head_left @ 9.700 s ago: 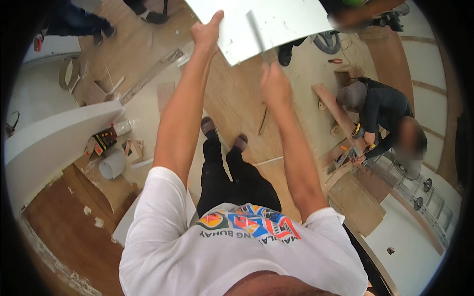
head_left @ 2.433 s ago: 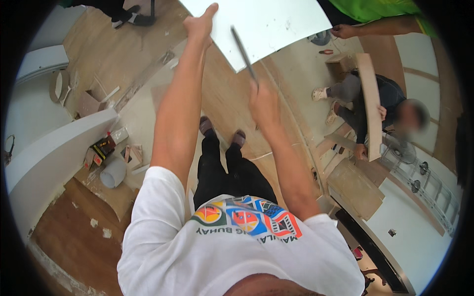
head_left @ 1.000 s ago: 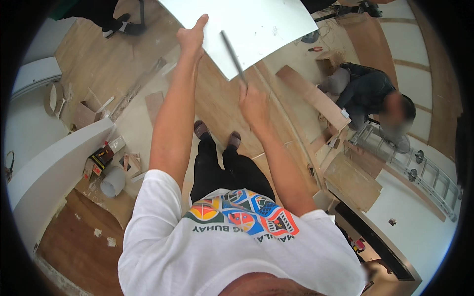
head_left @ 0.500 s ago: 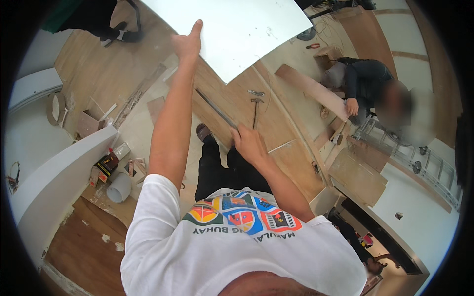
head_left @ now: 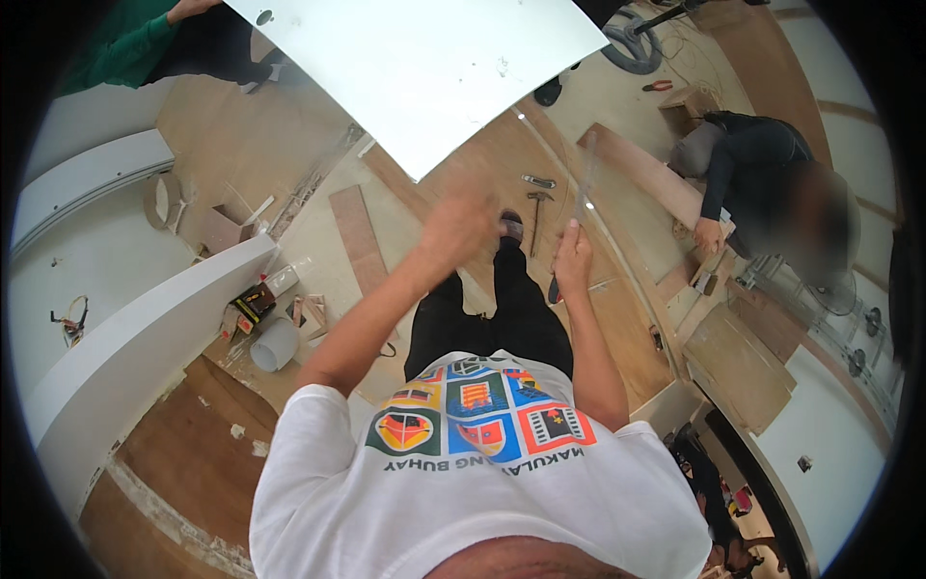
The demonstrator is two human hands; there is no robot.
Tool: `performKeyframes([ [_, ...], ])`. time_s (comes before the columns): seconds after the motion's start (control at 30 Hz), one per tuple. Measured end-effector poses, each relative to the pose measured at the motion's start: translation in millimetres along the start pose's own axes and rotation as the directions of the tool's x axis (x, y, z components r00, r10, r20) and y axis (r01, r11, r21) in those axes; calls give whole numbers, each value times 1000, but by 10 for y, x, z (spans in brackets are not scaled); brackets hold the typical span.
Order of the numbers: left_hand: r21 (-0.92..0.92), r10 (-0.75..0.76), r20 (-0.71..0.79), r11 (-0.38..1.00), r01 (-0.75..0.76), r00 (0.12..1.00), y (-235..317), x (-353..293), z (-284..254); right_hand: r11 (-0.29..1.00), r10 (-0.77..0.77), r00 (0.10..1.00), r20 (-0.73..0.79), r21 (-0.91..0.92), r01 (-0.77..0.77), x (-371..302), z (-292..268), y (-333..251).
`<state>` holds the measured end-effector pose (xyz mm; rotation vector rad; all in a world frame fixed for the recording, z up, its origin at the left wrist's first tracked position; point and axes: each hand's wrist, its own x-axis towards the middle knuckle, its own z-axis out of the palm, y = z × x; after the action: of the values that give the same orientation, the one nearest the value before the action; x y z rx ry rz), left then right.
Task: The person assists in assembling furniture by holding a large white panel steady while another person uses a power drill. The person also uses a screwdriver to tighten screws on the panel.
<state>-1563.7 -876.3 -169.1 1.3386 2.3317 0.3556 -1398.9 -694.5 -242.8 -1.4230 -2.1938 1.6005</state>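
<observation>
My right hand is closed round a long, thin metal file with a dark handle end showing below the fist. Its blade points up and away from me. My left hand is smeared by motion, just below the near corner of a large white board; its fingers cannot be made out. The board has small marks on its surface and runs out of view at the top. Beyond my hands a claw hammer and a utility knife lie on the wooden sheet.
A co-worker in dark clothes bends over a plank at right. Another person's green sleeve shows at upper left. A ladder, red-handled pliers, a wood strip and a low white wall stand or lie around.
My left hand has come off the white board's edge and moved down toward me. My right hand has moved right, swinging the file from pointing up-left to upright.
</observation>
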Motion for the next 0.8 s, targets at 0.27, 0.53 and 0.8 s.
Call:
performKeyframes([
  [0.27,-894,-878,-235,364,261,416,170,-245,193,895,-385,886,260,-132,427,108,261,-495],
  [0.53,-992,-939,-48,5,-126,340,-1004,304,-338,707,-534,774,341,-323,630,80,599,-574],
  [0.8,-975,-931,-213,182,-127,297,-1021,377,-216,717,-589,787,183,-333,613,315,562,-928],
])
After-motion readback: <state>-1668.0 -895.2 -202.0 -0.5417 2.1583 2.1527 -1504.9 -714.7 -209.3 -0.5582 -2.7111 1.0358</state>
